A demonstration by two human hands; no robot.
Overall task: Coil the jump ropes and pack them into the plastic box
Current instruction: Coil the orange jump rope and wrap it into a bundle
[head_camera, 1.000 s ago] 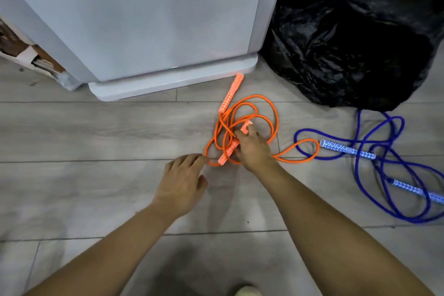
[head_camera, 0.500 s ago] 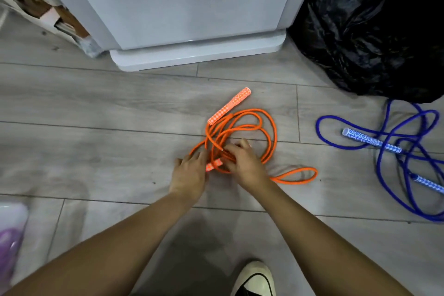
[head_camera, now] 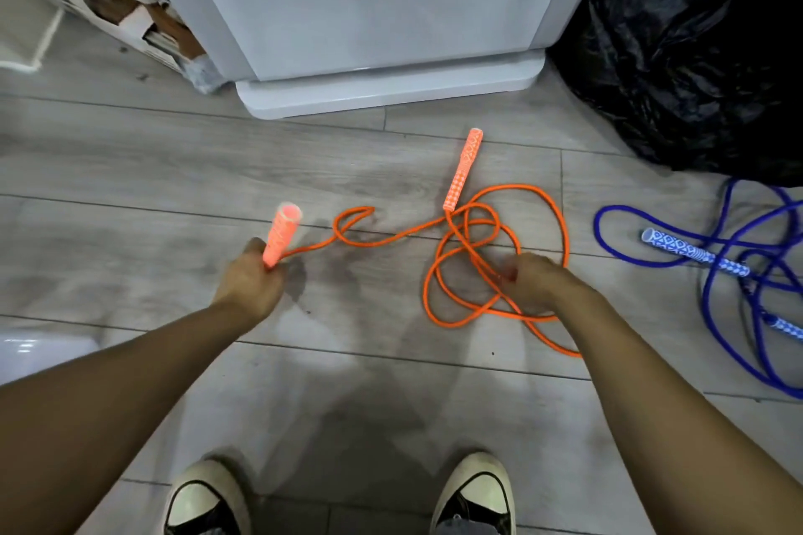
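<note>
On floor, orange rope [head_camera: 495, 256] looks limp & light: left hand [head_camera: 254, 282] fists one handle [head_camera: 281, 234], right hand [head_camera: 536, 282] pinches loops; coil from handles.

Matt wood-grain floor [head_camera: 130, 169]; glossy crinkled black plastic bag [head_camera: 695, 35]

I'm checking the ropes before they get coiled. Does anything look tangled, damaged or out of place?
No damage shows. The orange jump rope lies in a loose tangle of crossing loops on the floor; the left hand holds one handle out of it, and the right hand is at the loops. The blue jump rope sprawls uncoiled.
</note>
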